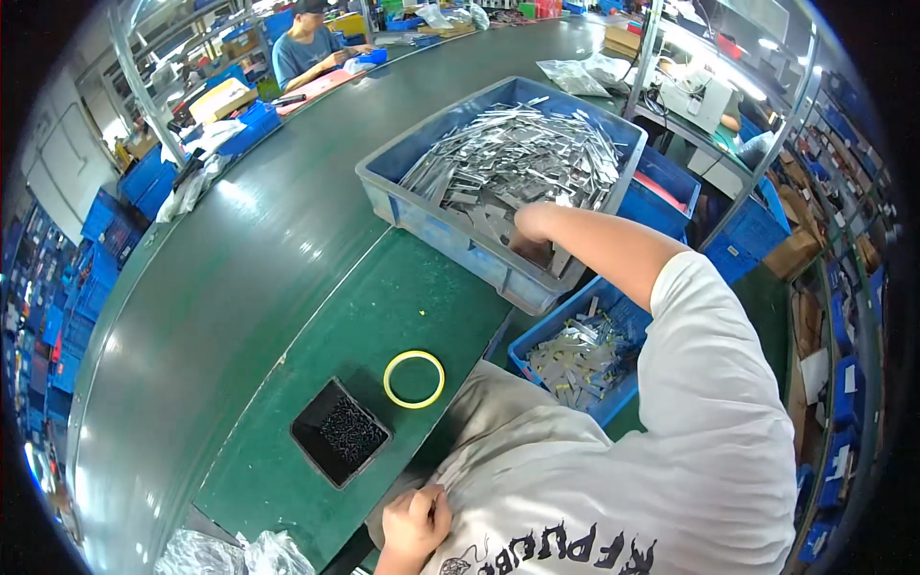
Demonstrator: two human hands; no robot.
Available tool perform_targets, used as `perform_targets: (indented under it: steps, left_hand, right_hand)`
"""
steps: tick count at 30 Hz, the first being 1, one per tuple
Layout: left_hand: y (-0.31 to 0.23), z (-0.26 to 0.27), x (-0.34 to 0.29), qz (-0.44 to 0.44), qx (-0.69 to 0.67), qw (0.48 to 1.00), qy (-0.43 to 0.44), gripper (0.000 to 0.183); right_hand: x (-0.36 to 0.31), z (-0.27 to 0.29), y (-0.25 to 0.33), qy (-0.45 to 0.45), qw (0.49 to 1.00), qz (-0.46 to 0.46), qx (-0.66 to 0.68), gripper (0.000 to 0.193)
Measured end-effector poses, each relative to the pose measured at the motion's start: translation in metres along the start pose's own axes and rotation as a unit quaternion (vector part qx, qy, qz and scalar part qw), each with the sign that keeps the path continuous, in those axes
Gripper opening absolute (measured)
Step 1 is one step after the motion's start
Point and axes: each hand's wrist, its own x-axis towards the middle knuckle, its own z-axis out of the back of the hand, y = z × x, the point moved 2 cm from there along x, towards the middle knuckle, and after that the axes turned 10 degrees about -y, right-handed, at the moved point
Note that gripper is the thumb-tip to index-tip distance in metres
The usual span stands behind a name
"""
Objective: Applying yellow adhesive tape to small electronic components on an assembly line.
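My right hand [535,230] reaches over the near wall of a large blue-grey plastic bin [436,228]. Its fingers dip out of sight among flat, silvery metal strips [517,144] heaped in there. Close to my body, at the lower middle, my left hand [415,522] is curled closed; whatever it may hold is hidden. On the green tabletop [316,374] nearest that hand sits a black square tray [305,443] with many small dark screw-like pieces in it. A yellow-rimmed roll of tape [414,355] lies flat beside the tray.
A smaller blue crate [522,362] of metal pieces stands below the large bin, by my right side. A grey conveyor belt [211,278] curves past on the left. Clear plastic bags [273,554] lie at the bottom left. Across the belt, a person [305,57] sits working.
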Motion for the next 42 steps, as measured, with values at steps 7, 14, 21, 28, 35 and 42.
perform_targets:
  steps: [7, 14, 21, 28, 35, 42]
  left_hand:
    - [-0.009, 0.002, 0.003, -0.028, -0.002, 1.0, -0.012, 0.016]
    - [-0.007, 0.008, -0.008, -0.067, 0.055, 0.996, -0.038, 0.025]
    - [-0.016, 0.01, -0.011, -0.258, 0.084, 0.935, -0.228, 0.039]
    - [-0.028, 0.01, -0.008, -0.25, 0.103, 0.951, -0.148, 0.034]
    - [-0.031, 0.011, -0.002, -0.265, 0.016, 0.957, -0.115, 0.036]
    - [-0.019, 0.012, -0.005, -0.015, -0.124, 0.988, -0.086, 0.027]
  right_hand:
    - [-0.017, 0.024, -0.033, -0.311, 0.934, -0.11, 0.134, 0.046]
    - [-0.132, 0.068, 0.036, -0.277, 0.294, -0.01, 0.915, 0.033]
    - [-0.229, -0.067, 0.161, 0.404, 0.563, 0.067, 0.718, 0.03]
    - [-0.254, -0.085, 0.219, 0.496, 0.491, -0.083, 0.712, 0.017]
    - [-0.235, -0.111, 0.212, 0.629, 0.454, 0.037, 0.63, 0.013]
    - [-0.177, -0.031, 0.203, -0.189, 0.863, 0.257, 0.392, 0.019]
